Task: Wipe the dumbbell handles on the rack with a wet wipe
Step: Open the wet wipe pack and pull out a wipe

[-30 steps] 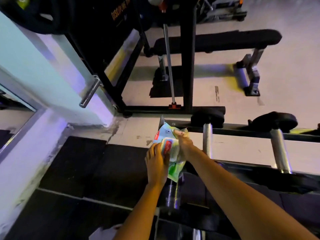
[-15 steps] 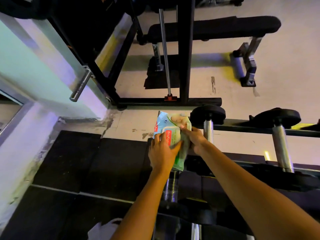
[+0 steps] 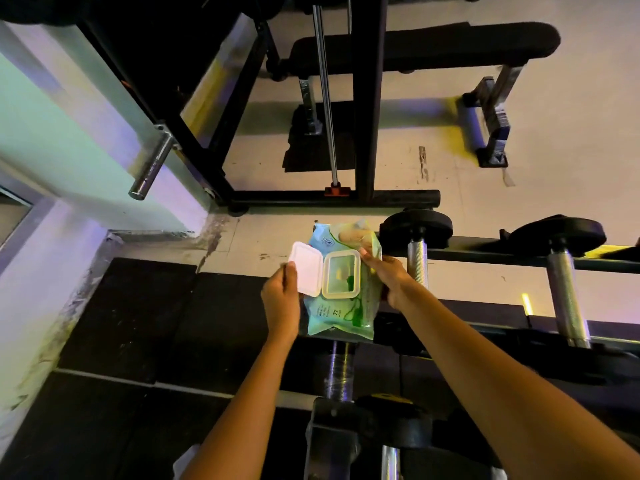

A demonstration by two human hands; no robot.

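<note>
Open wet wipe pack [image 3: 341, 306], no wipe drawn yet.
The left hand [image 3: 280, 299] pinches the flipped-back lid [image 3: 306, 271]; the right hand [image 3: 391, 278] clamps the pack's right edge, over the left end of the rack [image 3: 485, 259]. The opening [image 3: 341, 275] lies between them; the nearest dumbbell handle [image 3: 417, 259] runs near-to-far just right.

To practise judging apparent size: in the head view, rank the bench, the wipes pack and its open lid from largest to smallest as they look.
1. bench, largest even though it is farthest away
2. wipes pack
3. lid
</note>
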